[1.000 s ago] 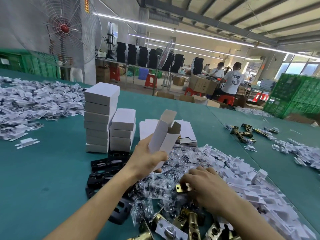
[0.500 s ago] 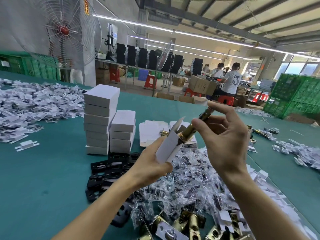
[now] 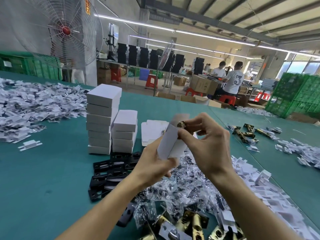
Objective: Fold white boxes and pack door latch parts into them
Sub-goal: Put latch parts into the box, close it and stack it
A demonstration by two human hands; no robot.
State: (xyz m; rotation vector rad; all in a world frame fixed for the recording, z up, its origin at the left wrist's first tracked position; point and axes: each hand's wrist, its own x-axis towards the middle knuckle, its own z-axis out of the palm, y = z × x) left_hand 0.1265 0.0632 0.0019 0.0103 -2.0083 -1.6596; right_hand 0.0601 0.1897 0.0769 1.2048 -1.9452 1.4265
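1. Gripping the white box (image 3: 170, 144) in the left hand (image 3: 155, 163), fingers curled round its lower half, thumb across the front face. Holding it tilted above the table (image 3: 43, 179), open end up and away.
2. Pinching the brass latch (image 3: 181, 125) with the right hand (image 3: 207, 144), thumb and forefinger on the exposed end, other fingers curling loosely.
3. Showing only the latch's end at the box mouth, under the raised flap, with the rest hidden behind the box wall.
4. Standing behind-left of the hands: tall stack of closed boxes (image 3: 102, 118), shorter stack (image 3: 124, 132) just beside it, flat box blanks (image 3: 152, 130) lying just right of those.
5. Lying below the hands: black plates (image 3: 112, 170) in a loose pile, bagged screws (image 3: 181, 187) heaped beside and partly over them.
6. Lying at the near edge: more brass latches (image 3: 195, 224), partly under the bags.
7. Spreading along the right: white plastic pieces (image 3: 259, 187). Lying farther right, well apart from the hands: a few loose latches (image 3: 245, 132).
8. Covering the table's far left: heap of white pieces (image 3: 34, 104).
9. Standing behind: large fan (image 3: 65, 30) and green crates (image 3: 294, 96). Sitting at a far bench: two people (image 3: 232, 80).
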